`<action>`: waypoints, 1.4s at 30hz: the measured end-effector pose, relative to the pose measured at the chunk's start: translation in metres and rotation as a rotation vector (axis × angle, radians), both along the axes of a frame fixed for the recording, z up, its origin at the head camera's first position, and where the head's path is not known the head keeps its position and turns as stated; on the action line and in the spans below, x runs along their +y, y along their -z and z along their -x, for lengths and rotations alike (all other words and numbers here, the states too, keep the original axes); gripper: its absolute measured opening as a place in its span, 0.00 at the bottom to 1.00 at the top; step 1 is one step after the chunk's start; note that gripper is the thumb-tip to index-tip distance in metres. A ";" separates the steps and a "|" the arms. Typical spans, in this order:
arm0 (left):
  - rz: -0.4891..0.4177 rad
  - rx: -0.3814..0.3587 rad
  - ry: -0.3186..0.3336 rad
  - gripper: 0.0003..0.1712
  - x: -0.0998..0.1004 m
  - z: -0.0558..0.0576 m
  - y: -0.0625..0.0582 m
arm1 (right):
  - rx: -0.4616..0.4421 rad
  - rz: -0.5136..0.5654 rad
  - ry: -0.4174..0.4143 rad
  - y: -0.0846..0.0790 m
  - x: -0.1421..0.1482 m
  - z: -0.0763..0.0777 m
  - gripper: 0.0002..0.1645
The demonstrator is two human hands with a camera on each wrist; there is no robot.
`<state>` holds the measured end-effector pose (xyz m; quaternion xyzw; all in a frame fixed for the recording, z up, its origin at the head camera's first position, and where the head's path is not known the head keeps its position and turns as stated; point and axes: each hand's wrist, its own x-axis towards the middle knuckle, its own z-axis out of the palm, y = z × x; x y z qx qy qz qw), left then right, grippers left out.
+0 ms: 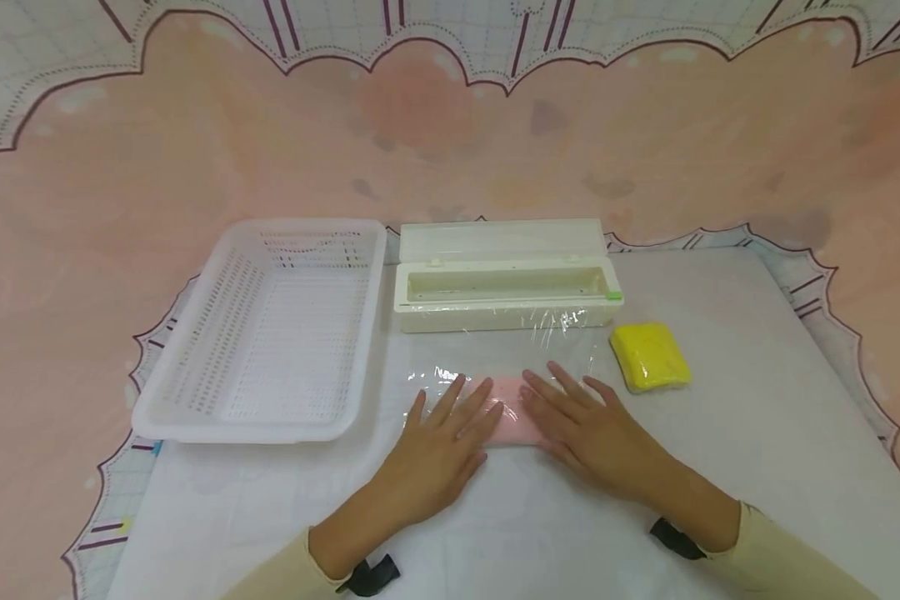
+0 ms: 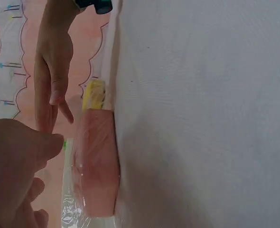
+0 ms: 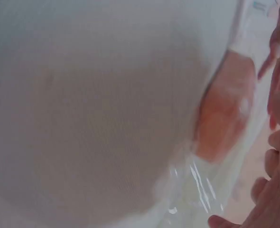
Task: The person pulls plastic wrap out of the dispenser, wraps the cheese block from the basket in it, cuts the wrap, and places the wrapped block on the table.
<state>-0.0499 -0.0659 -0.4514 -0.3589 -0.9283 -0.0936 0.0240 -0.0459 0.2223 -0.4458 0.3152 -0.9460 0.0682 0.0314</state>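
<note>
A pink block [image 1: 508, 425] lies on the white-covered table under a sheet of clear plastic film [image 1: 562, 340]. My left hand [image 1: 437, 454] is over the film at the block's left end, fingers spread and fairly straight. Over the right end is my right hand [image 1: 596, 433], its fingers also spread. Neither hand grips anything. In the left wrist view the film hugs the pink block [image 2: 98, 161], and the hands appear above it; whether the fingertips press on it is hard to tell. The right wrist view shows the same block [image 3: 225, 107], somewhat blurred.
Behind the block stands a long cream box [image 1: 495, 319] with its lid raised; the film reaches to its front. A yellow block [image 1: 651, 357] in clear wrap sits to the right. On the left is a white perforated basket [image 1: 251, 432]. Patterned cloth [image 1: 457, 150] lies behind the table.
</note>
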 end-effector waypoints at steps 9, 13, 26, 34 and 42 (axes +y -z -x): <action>0.218 -0.042 0.015 0.42 0.012 -0.003 0.000 | -0.074 -0.126 -0.060 0.007 -0.013 -0.003 0.45; 0.237 -0.038 0.025 0.42 0.014 0.003 0.000 | -0.072 -0.130 -0.068 0.008 -0.014 0.000 0.46; 0.058 -0.111 0.079 0.35 0.013 0.037 0.003 | -0.338 0.109 -0.025 -0.006 -0.012 0.031 0.37; -0.331 -0.411 -0.043 0.23 0.016 0.069 -0.005 | -0.510 0.408 0.108 -0.009 -0.013 0.064 0.27; -0.396 -0.350 -0.101 0.25 0.023 0.090 -0.002 | -0.372 0.481 0.157 -0.001 -0.020 0.086 0.30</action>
